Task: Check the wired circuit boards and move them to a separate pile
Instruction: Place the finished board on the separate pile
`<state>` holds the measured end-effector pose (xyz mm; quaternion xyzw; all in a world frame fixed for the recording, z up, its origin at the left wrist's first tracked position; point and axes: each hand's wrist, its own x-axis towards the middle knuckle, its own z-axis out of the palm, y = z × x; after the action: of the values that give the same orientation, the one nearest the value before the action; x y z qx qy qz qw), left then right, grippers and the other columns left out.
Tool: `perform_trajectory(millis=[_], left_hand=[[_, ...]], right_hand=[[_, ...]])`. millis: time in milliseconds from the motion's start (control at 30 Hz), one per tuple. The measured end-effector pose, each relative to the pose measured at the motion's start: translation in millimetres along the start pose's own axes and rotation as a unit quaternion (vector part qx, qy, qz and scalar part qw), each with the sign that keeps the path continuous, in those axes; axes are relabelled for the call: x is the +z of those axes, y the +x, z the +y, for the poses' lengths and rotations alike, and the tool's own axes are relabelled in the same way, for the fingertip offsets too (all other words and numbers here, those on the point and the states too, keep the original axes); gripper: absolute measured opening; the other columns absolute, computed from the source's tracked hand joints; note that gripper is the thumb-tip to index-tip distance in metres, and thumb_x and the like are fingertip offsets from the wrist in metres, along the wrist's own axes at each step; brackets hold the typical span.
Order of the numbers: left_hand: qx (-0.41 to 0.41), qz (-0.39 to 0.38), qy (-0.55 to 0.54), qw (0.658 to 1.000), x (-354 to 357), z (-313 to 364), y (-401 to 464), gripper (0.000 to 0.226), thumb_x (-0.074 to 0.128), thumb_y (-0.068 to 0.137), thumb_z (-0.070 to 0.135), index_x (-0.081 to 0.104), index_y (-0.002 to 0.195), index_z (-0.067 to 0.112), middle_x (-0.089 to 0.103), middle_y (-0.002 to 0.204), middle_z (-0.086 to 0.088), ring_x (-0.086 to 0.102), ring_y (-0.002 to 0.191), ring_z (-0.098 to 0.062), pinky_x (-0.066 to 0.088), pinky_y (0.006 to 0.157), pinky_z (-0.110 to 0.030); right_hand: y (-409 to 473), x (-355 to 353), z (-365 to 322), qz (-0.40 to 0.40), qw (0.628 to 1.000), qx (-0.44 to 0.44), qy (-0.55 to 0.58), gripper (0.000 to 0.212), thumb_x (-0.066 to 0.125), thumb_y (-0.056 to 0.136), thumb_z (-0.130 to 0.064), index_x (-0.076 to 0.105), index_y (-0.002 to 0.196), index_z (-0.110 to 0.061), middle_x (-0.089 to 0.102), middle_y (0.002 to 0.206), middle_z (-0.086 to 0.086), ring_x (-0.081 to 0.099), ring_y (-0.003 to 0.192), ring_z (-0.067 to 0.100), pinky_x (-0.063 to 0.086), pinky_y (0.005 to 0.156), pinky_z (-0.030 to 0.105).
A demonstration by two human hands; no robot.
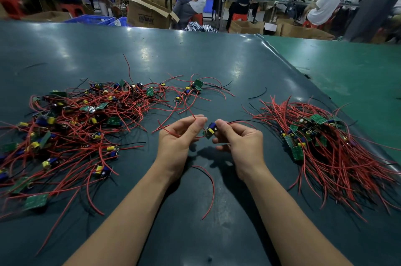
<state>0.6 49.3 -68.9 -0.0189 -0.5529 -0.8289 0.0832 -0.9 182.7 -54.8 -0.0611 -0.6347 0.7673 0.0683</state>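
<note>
Midway, by the look: big loose heap (71,127) at nine o'clock left to check, tidier done pile (325,142) at three. At centre, one board (210,131) pinched by right hand (240,142), its red wire (173,133) pinched by left hand (178,142); being checked, probably.

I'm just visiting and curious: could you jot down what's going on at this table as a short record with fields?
Surface: dark green table mat
Left hand: pinches a red wire
Right hand: holds a small circuit board
Left pile: loose, spread-out boards with red wires
Right pile: tighter bundle of wired boards
Stage: one board held up between the piles, not yet set down
</note>
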Motion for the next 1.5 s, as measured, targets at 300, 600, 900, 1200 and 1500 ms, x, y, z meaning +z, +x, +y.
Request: perform_trajectory(millis=[300,600,900,1200,1500], left_hand=[[-0.062,0.057,-0.184,0.979,-2,6,4,0.043,0.071,0.075,0.018,0.056,0.113,0.005,0.069,0.100,-0.013,0.071,0.086,-0.024,0.058,0.080,-0.031],[-0.052,0.006,-0.012,0.999,1,-2,-1,0.020,0.075,0.069,0.023,0.076,0.086,0.012,0.074,0.083,-0.008,0.065,0.070,-0.013,0.055,0.068,-0.023],[-0.025,0.009,0.034,0.999,1,-2,-4,0.013,0.076,0.071,0.030,0.081,0.080,0.023,0.075,0.079,-0.004,0.059,0.060,-0.008,0.050,0.060,-0.017],[-0.044,-0.022,0.014,0.999,2,0,-7,0.019,0.078,0.066,0.031,0.080,0.079,0.017,0.073,0.077,-0.005,0.056,0.056,-0.009,0.047,0.058,-0.016],[-0.062,-0.032,0.010,0.997,0,2,-8,0.017,0.077,0.068,0.028,0.080,0.079,0.017,0.073,0.079,-0.007,0.057,0.059,-0.010,0.049,0.059,-0.018]], right_hand=[[2,0,-5,0.013,0.933,0.137,0.332,0.017,0.058,0.094,-0.004,0.065,0.083,0.007,0.072,0.070,0.016,0.072,0.059,0.021,0.053,0.047,0.015],[-4,13,7,0.012,0.999,0.000,0.045,0.014,0.066,0.092,-0.009,0.074,0.081,-0.007,0.061,0.060,0.001,0.055,0.048,0.007,0.047,0.043,0.020],[13,-5,13,0.121,0.978,-0.131,-0.112,0.012,0.064,0.094,-0.020,0.074,0.088,-0.019,0.066,0.073,0.000,0.056,0.053,0.016,0.052,0.052,0.036],[22,-9,15,0.165,0.975,-0.138,-0.056,0.017,0.065,0.092,-0.007,0.071,0.101,-0.020,0.069,0.081,-0.002,0.061,0.057,0.006,0.051,0.043,0.025],[27,-16,13,0.171,0.975,-0.138,-0.032,0.012,0.052,0.099,-0.008,0.061,0.107,-0.010,0.064,0.064,0.003,0.060,0.045,0.013,0.046,0.039,0.024]])
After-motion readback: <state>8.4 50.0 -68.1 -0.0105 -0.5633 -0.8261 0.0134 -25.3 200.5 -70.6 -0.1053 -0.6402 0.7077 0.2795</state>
